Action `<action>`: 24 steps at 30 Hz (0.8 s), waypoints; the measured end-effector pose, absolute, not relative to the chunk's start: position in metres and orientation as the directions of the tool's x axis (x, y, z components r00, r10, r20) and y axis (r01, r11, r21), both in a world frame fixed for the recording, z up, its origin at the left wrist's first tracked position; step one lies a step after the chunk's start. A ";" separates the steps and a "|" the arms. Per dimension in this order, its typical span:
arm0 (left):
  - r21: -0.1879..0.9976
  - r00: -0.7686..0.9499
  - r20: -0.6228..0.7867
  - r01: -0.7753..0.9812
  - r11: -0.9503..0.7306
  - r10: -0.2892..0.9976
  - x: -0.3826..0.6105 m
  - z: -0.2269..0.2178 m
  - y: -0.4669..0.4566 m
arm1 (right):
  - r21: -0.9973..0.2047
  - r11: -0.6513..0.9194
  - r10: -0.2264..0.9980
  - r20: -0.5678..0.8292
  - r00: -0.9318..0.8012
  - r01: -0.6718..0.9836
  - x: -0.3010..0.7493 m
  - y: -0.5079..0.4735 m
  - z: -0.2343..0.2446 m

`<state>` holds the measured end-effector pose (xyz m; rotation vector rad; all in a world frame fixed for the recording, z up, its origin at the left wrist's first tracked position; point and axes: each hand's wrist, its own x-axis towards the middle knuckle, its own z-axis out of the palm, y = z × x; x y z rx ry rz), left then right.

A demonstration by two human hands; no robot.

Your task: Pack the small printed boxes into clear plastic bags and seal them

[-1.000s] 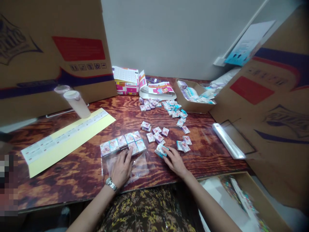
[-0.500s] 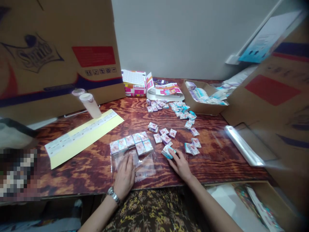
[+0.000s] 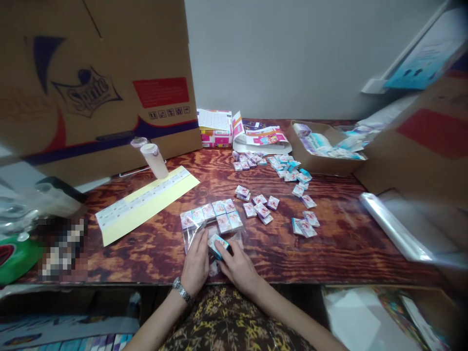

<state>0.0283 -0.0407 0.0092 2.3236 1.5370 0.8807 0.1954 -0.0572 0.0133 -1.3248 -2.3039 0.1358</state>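
Note:
My right hand (image 3: pixel 237 268) is shut on a small white and teal carton (image 3: pixel 218 246), holding it over a clear plastic bag (image 3: pixel 192 238). My left hand (image 3: pixel 195 263) lies on the bag's near part, right beside the carton, and a wristwatch (image 3: pixel 182 290) sits on that wrist. Packed side by side in two rows, several similar cartons (image 3: pixel 215 214) rest on the far end of the bag. Their lower edges show through the plastic. My fingers hide the bag's near edge.
Loose cartons (image 3: pixel 256 207) and a heap (image 3: pixel 248 160) lie on the dark wood-grain table (image 3: pixel 329 253). Further off are a cardboard tray (image 3: pixel 321 163), a yellow label sheet (image 3: pixel 146 204), a plastic tumbler (image 3: pixel 153 161), and upright cardboard panels (image 3: pixel 91 92).
My right hand has moved left with the carton, from among the loose cartons to over the bag, close to my left hand. The camera view has also shifted.

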 end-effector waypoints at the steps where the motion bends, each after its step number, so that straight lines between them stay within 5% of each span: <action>1: 0.501 0.267 0.355 0.755 -0.423 0.896 0.027 0.009 -0.041 | -0.298 0.515 0.840 0.360 -0.405 0.804 0.189 -0.052 0.008; 10: 0.520 0.284 0.360 0.729 -0.444 0.889 0.025 0.011 -0.045 | -0.285 0.500 0.845 0.369 -0.387 0.818 0.188 -0.045 -0.005; 18: 0.238 0.373 0.367 0.848 -0.474 0.852 0.033 -0.001 -0.051 | -0.376 0.526 0.841 0.367 -0.399 0.763 0.217 -0.059 -0.011; 24: 0.255 0.303 0.365 0.877 -0.408 0.880 0.041 -0.016 -0.031 | -0.302 0.538 0.826 0.375 -0.421 0.787 0.214 -0.059 -0.022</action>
